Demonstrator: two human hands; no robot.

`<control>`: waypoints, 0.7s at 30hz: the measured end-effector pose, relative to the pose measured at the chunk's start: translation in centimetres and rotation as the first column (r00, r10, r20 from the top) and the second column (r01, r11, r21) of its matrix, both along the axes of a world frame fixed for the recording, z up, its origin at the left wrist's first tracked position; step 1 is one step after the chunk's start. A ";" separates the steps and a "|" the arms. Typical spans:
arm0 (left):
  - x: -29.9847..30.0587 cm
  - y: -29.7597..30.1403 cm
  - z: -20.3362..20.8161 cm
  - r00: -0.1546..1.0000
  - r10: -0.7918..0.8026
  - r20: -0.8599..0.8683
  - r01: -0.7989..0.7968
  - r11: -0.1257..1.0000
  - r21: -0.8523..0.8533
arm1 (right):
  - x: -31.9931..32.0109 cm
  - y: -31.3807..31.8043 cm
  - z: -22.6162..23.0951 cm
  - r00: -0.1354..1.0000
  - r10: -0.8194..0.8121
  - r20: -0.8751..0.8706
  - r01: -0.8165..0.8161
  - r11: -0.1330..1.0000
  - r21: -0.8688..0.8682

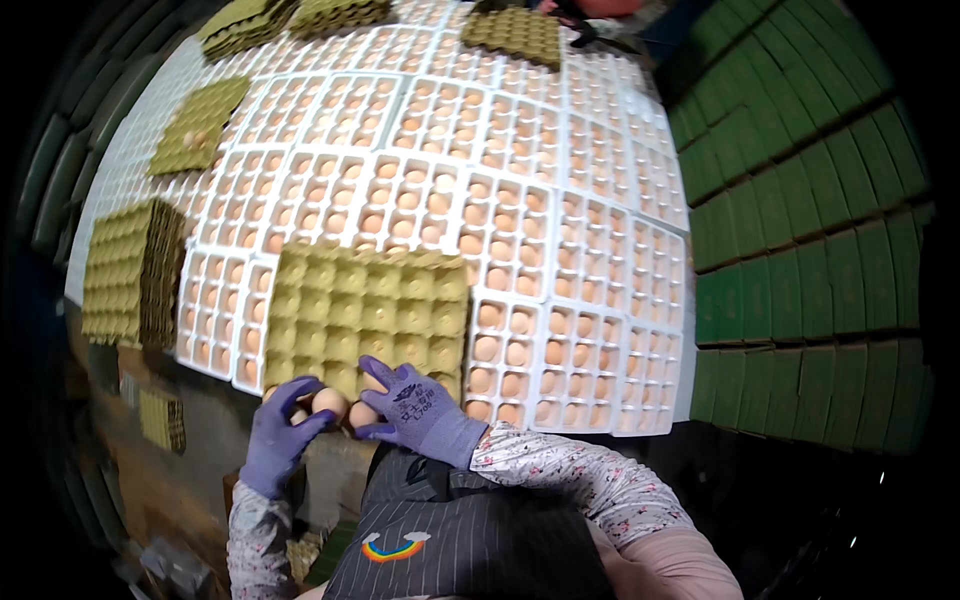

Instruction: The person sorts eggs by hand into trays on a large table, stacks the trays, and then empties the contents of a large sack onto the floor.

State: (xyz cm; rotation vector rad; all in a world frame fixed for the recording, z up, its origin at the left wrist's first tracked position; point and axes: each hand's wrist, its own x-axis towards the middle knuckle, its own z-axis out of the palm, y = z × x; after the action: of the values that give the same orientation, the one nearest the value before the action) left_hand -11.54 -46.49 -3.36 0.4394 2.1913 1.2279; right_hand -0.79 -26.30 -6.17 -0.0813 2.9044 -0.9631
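Note:
A yellow-green pulp egg tray (365, 310) lies in front of me on top of white trays, most of its cups bare. At its near edge my left hand (278, 438), in a purple glove, is closed with fingers and thumb around a brown egg (328, 403). Beside it my right hand (425, 412), also gloved, reaches over the near right part of the tray. Its thumb and a finger pinch another egg (362, 414), while the other fingers lie over the cups. More eggs are partly hidden by the hands.
White divided trays full of eggs (505, 235) cover the table. A stack of pulp trays (135, 270) stands at the left, with more stacks (515, 35) at the far side. A loose pulp tray (200, 125) holds a few eggs. Green cartons (800, 220) are piled along the right.

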 end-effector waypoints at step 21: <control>-3.8 63.9 -11.3 0.958 -0.140 0.251 -0.039 0.800 0.598 | 3.3 65.7 -5.6 0.466 -0.883 -0.052 0.813 0.450 -0.370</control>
State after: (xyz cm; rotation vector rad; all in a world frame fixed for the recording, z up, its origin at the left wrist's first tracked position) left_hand -15.29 17.37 -14.69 0.5249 1.5019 1.8289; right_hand 2.51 39.45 -11.76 1.5364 2.8829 -1.5799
